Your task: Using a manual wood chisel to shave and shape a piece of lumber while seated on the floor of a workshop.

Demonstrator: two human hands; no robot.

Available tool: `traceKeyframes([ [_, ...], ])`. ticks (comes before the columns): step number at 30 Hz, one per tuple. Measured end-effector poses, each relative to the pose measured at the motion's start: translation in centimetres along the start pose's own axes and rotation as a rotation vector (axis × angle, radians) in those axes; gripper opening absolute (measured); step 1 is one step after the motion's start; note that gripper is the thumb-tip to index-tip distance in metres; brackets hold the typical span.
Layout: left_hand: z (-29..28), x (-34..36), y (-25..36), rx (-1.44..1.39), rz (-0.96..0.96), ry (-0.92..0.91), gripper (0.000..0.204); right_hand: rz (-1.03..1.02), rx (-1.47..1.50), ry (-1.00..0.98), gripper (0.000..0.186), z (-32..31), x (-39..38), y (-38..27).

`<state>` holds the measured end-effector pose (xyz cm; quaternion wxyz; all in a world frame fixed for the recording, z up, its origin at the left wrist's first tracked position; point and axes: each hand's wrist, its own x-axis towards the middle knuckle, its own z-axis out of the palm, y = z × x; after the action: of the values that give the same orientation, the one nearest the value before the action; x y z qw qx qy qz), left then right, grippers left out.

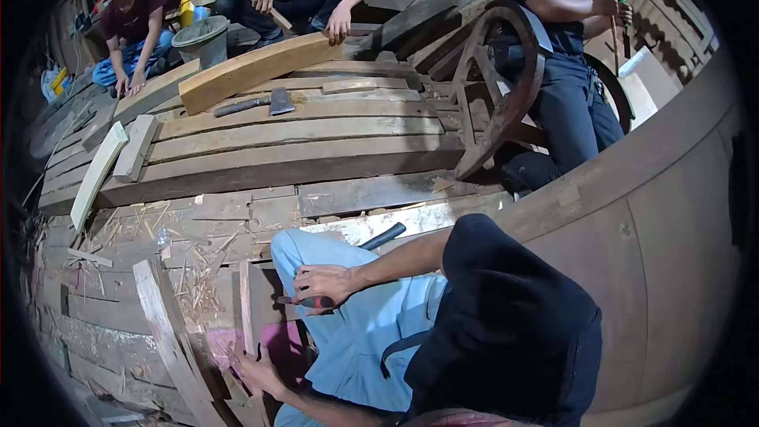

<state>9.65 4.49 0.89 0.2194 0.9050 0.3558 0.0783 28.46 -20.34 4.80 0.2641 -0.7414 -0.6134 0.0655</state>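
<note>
My right hand [326, 283] rests over my raised knee in light blue jeans, its fingers closed round a red-and-black handled tool [318, 302]. A short dark end pokes out toward the left; its exact kind is hard to make out. Lower down, my left hand [257, 373] grips a narrow upright wooden strip [248, 300], thumb on one side and fingers on the other. Behind the strip shows a bright pink surface [283, 348]. Just left of it leans a pale, rough-edged board [170, 340], with wood shavings [198, 289] scattered beyond.
Ahead, a low slatted platform [300, 130] bears a hatchet [277, 101] and a thick curved beam [253, 71], touched by a seated person's hand. Another person crouches at far left near a bucket [202, 35]. A spoked wooden wheel [506, 95] stands beside a third person. A dark tube [383, 236] lies near my knee.
</note>
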Motion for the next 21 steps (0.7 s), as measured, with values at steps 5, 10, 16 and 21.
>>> traceKeyframes([
  [5,-0.1,0.6,-1.7,-0.031,0.086,0.071,0.061,-0.088,-0.024,-0.032,0.04,1.6,1.4,0.5],
  [10,1.1,1.4,-2.9,-0.254,-0.083,0.017,0.053,-0.055,-0.061,-0.018,0.041,0.6,1.8,0.2],
  [16,-1.3,1.8,-1.4,-0.31,-0.153,-0.059,0.06,-0.044,-0.117,-0.105,0.041,0.2,2.9,-0.6],
  [21,-0.5,1.5,-1.6,-0.315,-0.164,-0.013,0.059,-0.045,-0.138,-0.183,0.043,0.3,3.4,-0.9],
])
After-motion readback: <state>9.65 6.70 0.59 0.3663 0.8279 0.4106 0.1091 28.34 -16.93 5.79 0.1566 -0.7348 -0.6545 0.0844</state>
